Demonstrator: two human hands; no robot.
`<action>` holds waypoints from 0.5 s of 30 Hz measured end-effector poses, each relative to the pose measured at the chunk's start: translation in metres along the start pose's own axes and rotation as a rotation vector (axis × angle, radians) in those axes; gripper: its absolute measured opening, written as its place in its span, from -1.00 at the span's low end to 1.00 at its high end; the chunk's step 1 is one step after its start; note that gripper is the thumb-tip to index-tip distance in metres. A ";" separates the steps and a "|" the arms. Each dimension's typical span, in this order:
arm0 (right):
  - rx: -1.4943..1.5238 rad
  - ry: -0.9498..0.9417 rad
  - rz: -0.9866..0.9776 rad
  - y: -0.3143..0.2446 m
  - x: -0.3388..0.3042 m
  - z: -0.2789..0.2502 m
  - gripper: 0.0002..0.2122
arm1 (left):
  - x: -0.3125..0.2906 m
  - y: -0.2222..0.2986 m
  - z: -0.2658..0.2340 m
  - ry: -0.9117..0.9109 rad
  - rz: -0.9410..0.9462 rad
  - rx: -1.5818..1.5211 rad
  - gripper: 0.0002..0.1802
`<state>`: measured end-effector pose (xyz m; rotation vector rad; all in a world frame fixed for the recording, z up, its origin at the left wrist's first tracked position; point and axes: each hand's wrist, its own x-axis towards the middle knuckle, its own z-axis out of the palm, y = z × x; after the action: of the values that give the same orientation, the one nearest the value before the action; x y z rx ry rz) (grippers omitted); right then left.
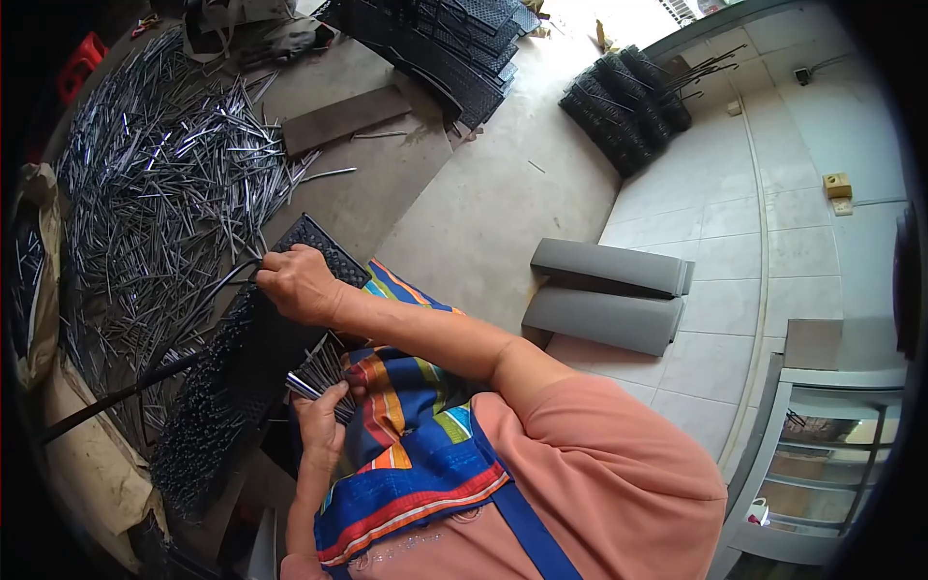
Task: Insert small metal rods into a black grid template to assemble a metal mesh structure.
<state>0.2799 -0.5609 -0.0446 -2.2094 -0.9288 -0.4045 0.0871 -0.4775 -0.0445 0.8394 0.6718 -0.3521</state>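
My left hand (324, 418) is closed around a bundle of thin metal rods (324, 372), held low over my lap against the striped apron (416, 454). My right hand (302, 282) is above a black tray (353, 269) with a dense pattern of holes or studs; its fingers are pinched together. What they hold, if anything, is hidden. A dark curved strip (224, 280) passes close by those fingertips. Many short dark rod ends (208, 416) stand packed along the tray's left side.
A large heap of loose metal rods (164, 164) spreads at the left, beside a tan sack (97, 454). A brown board (346, 120) lies beyond the tray. Stacked black trays (454, 48), a black mesh stack (628, 106) and two grey panels (604, 319) stand farther off.
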 end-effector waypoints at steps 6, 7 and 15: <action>-0.021 0.029 0.022 -0.002 -0.001 0.001 -0.90 | -0.002 -0.004 -0.010 -0.040 0.018 -0.004 -0.54; -0.025 0.007 0.022 -0.001 -0.002 0.001 -0.91 | -0.004 -0.003 -0.010 -0.051 0.041 -0.008 -0.55; 0.153 0.073 0.137 -0.020 -0.013 0.016 -0.91 | -0.032 -0.004 -0.017 -0.094 0.069 0.043 -0.66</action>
<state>0.2569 -0.5465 -0.0532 -2.0899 -0.7395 -0.3356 0.0542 -0.4657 -0.0332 0.8797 0.5484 -0.3424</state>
